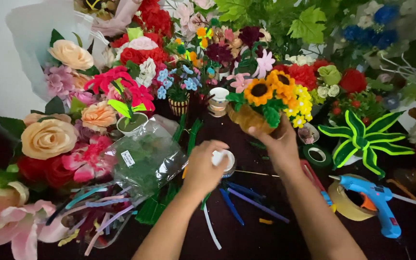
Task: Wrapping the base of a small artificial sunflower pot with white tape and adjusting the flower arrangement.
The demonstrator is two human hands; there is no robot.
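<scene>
Two hands busy | left hand (203,166) curls over a small white roll (226,160) | right hand (278,142) grips the basket (246,118) of a finished sunflower bunch (270,94) | loose fuzzy sticks (246,200) (still unused) lie below both hands | blue glue gun (374,200) sits right of them

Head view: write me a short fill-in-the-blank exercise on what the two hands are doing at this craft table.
1. The right hand grips a small basket holding a ____ with a dark centre.
2. The left hand rests on a round ____ lid.
3. The glue gun to the right is ____ in colour.

Missing words: sunflower; white; blue
</scene>
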